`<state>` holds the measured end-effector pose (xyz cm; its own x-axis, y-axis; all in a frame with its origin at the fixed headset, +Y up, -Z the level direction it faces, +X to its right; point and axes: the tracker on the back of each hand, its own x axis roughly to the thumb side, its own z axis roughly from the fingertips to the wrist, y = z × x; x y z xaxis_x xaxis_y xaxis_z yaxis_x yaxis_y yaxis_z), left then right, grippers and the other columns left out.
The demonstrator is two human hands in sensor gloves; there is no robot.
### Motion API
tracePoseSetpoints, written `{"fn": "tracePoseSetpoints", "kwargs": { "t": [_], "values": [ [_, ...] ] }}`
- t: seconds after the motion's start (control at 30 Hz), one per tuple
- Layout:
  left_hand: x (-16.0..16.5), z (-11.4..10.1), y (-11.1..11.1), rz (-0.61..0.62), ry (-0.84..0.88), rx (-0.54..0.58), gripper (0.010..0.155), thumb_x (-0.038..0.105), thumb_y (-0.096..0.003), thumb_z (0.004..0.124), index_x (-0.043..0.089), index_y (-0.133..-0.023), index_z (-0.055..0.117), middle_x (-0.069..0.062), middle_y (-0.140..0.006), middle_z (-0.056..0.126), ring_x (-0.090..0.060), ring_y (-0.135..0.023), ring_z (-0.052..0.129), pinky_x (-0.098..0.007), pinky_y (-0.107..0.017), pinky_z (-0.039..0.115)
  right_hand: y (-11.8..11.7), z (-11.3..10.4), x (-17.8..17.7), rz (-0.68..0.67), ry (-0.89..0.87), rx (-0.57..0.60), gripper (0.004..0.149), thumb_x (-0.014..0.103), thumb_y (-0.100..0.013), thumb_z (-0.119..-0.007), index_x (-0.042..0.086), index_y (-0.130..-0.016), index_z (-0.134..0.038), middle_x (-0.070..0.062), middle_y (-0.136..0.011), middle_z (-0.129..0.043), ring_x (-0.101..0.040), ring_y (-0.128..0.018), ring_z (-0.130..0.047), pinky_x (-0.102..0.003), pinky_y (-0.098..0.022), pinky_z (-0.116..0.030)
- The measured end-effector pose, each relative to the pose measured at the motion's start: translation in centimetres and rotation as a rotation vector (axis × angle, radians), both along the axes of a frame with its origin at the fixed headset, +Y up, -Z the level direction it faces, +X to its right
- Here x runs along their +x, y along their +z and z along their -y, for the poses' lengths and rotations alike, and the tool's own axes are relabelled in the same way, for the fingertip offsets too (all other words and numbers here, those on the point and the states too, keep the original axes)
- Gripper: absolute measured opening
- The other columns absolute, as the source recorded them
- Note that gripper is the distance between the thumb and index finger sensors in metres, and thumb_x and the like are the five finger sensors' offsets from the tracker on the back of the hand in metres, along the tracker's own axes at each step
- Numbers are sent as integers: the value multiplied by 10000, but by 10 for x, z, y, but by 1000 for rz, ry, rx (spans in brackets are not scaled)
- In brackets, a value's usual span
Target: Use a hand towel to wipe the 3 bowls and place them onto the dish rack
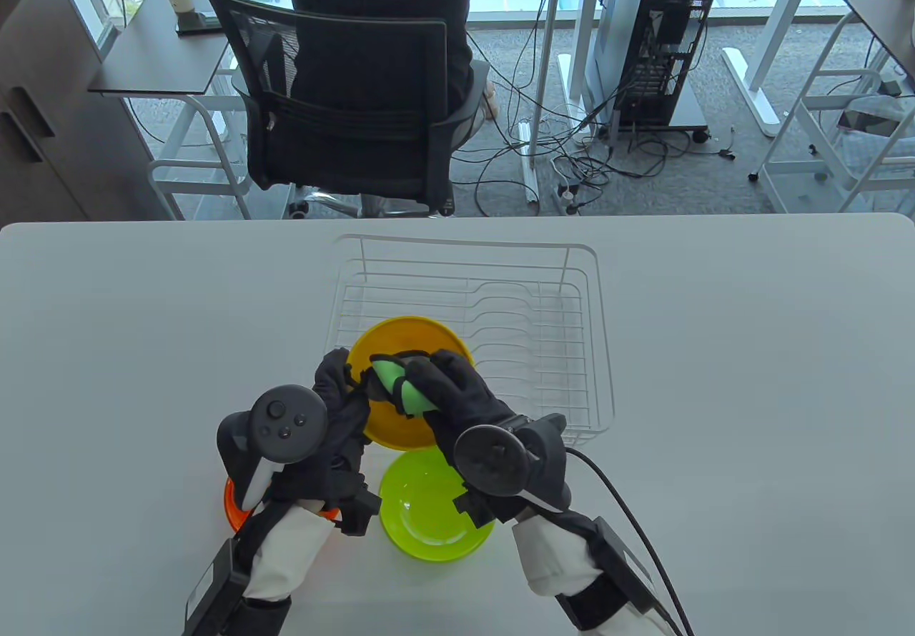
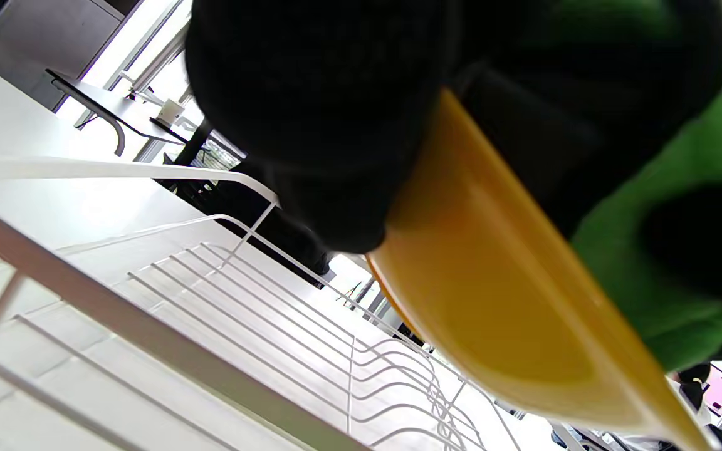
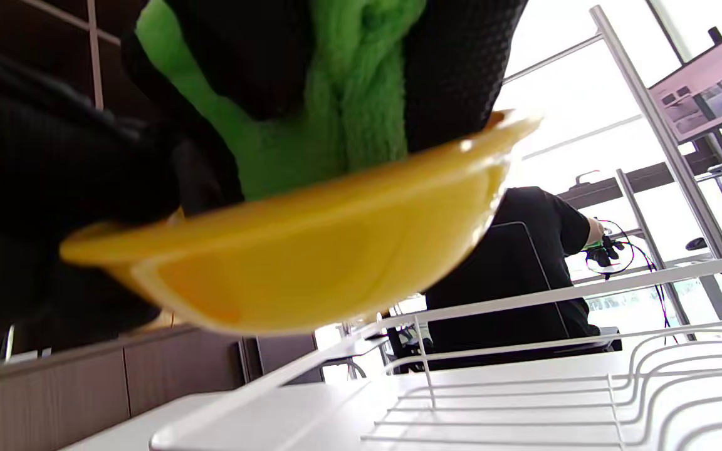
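A yellow bowl (image 1: 418, 339) (image 2: 492, 300) (image 3: 311, 250) is held in the air over the front left part of the white wire dish rack (image 1: 557, 321). My left hand (image 1: 342, 393) grips its left rim. My right hand (image 1: 429, 386) presses a bunched green hand towel (image 1: 400, 386) (image 3: 342, 106) (image 2: 699, 188) into the bowl's inside, fingers curled round the cloth. A lime green bowl (image 1: 429, 514) sits on the table in front of the rack, partly under my right wrist. An orange bowl (image 1: 236, 504) lies mostly hidden beneath my left wrist.
The rack (image 3: 524, 401) (image 2: 242, 313) is otherwise bare, with plate slots running along its right half. Beyond the table's far edge a person sits in a black mesh chair (image 1: 343, 93). A cable (image 1: 636, 522) trails from my right wrist.
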<state>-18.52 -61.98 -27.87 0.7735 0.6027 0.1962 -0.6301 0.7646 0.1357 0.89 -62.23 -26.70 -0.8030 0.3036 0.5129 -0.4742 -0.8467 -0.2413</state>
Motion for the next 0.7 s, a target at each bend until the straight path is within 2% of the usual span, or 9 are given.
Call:
{"fn": "tracePoseSetpoints", "kwargs": {
  "t": [0.07,0.17,0.47,0.57,0.7],
  "values": [
    [1,0,4,11,-26,55,595,143,-531,761,-127,-1014,542,-391,-792,870,-252,-263,1115,-193,-133,972,1,8,-11,-35,110,-52,560,243,-402,-872,280,-943,-731,-138,-987,-720,-306,-766,-942,-341,-523,-885],
    [2,0,10,17,-83,98,581,139,-522,775,-121,-1002,579,-391,-770,890,-266,-230,1113,-199,-106,970,4,15,-20,-81,173,-106,565,244,-402,-874,271,-948,-728,-125,-985,-732,-307,-765,-943,-344,-524,-883],
    [15,-11,29,77,-161,213,579,146,-515,781,-113,-998,593,-393,-764,880,-276,-217,1105,-203,-94,964,5,13,-16,-15,149,83,531,282,-389,-875,335,-899,-737,-113,-946,-781,-246,-706,-1000,-271,-473,-931],
    [26,-10,35,102,-204,239,581,149,-516,782,-112,-999,593,-392,-764,880,-274,-221,1104,-202,-97,963,1,10,-7,61,183,146,524,297,-390,-873,340,-895,-742,-117,-932,-798,-240,-679,-1012,-267,-446,-937],
    [33,-9,37,83,-255,277,581,152,-516,781,-111,-999,593,-386,-765,884,-267,-224,1106,-198,-102,964,0,9,-1,120,232,167,527,327,-392,-872,319,-905,-752,-103,-885,-836,-197,-614,-1021,-301,-378,-919]
  ]
}}
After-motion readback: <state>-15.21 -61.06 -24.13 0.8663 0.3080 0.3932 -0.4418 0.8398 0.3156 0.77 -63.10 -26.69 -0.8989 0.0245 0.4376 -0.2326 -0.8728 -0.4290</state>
